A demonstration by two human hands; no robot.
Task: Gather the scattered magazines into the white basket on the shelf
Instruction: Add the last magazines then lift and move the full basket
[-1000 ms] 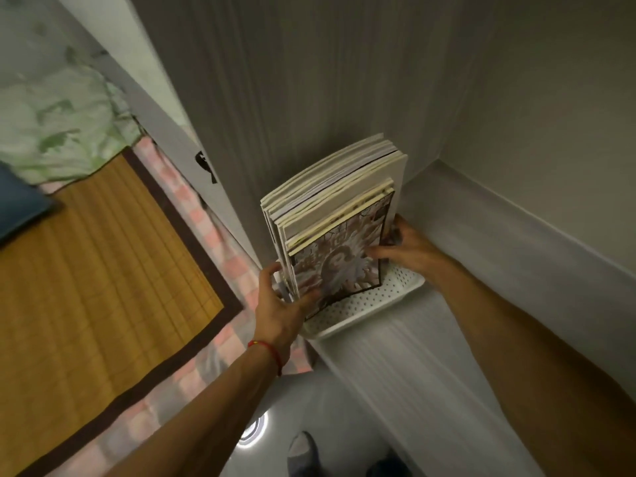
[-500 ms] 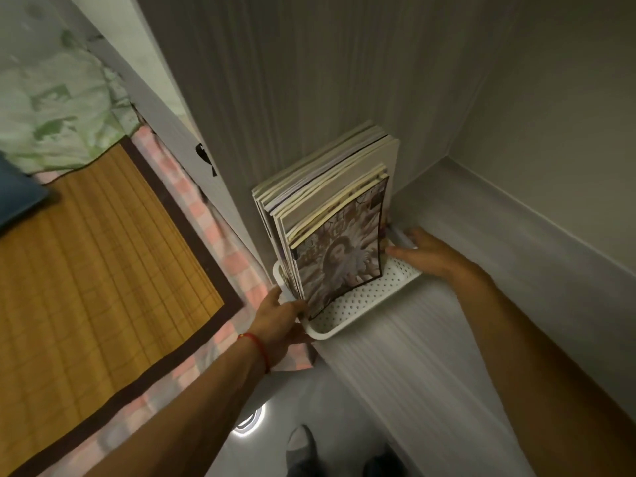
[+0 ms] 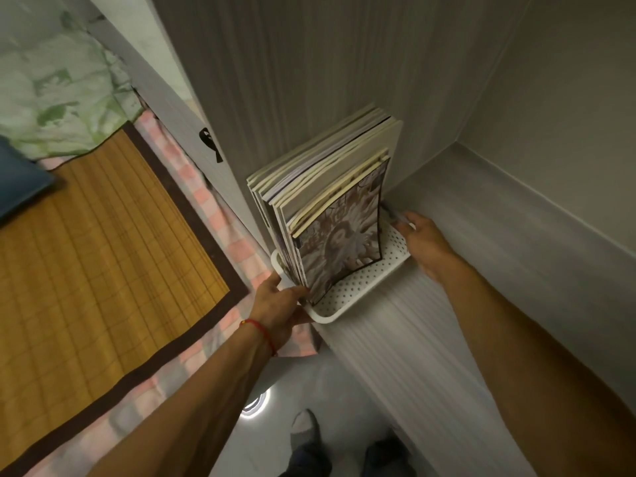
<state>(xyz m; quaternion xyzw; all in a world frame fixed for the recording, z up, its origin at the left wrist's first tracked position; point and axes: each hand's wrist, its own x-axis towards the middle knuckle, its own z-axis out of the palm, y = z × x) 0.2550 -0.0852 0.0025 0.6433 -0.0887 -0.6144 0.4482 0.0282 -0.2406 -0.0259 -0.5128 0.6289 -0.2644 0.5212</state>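
Note:
Several magazines (image 3: 330,187) stand upright in a white perforated basket (image 3: 358,294) at the left end of a grey shelf (image 3: 430,339). They lean against the wardrobe side panel. The front one shows a black-and-white portrait cover. My left hand (image 3: 278,308) grips the basket's near left corner, with the thumb by the magazines' lower edge. My right hand (image 3: 421,242) holds the basket's far right rim, fingers curled over it.
A wood-grain panel (image 3: 292,80) rises behind the basket and a plain wall (image 3: 568,115) closes the shelf on the right. To the left lies a bed with a bamboo mat (image 3: 96,253), pink checked sheet and green quilt (image 3: 58,98). My feet (image 3: 306,432) stand on the grey floor below.
Both hands have left the front magazine's cover and dropped to the basket's rim, left at the near corner, right at the far side. The magazines stand without support.

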